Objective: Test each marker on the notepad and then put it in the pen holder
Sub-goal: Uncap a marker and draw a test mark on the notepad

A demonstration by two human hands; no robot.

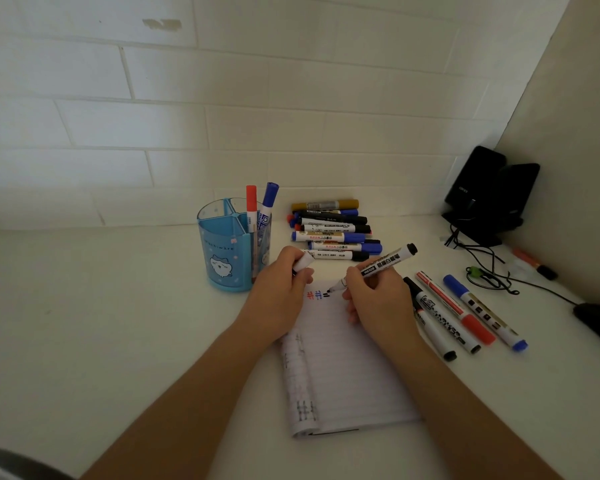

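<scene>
Marker (378, 268) tip seemingly on notepad (347, 368)

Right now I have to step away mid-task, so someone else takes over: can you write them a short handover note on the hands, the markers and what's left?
Right hand holds an uncapped black marker, tip on the notepad, beside red and blue test marks.
Left hand rests on the notepad's top edge and holds what looks like the cap.
Done: a red marker and a blue marker stand in the blue pen holder.
Left: finish this mark, cap it, put it in the holder; then test the pile of markers behind the notepad and the four markers to its right.
</scene>
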